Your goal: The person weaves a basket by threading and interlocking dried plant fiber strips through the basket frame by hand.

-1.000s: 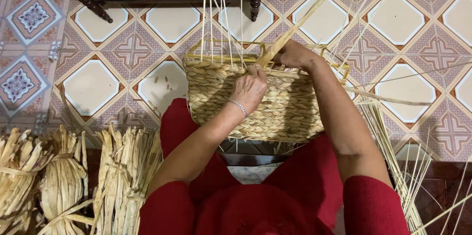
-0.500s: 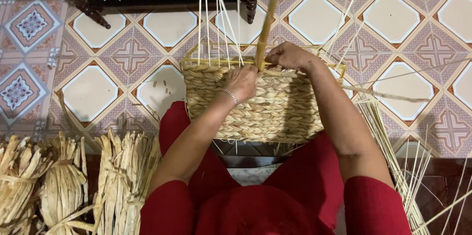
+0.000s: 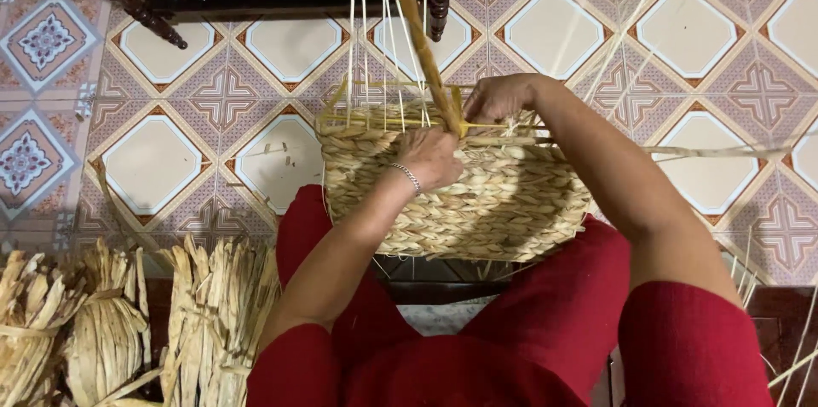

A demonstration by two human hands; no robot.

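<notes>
Head view: left hand [image 3: 434,155] presses woven basket [image 3: 477,194].

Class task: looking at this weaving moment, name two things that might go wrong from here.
1. The thick strand rising from the right hand might kink or snap where it bends sharply at the basket rim.
2. The thin upright stakes stand loose beside the left hand; one may get bent.

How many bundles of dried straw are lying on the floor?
3 in view, all at the bottom left: one bundle at the picture's edge, a second bundle beside it, a third bundle next to the red-clad knee. More may be hidden outside the frame.
</notes>
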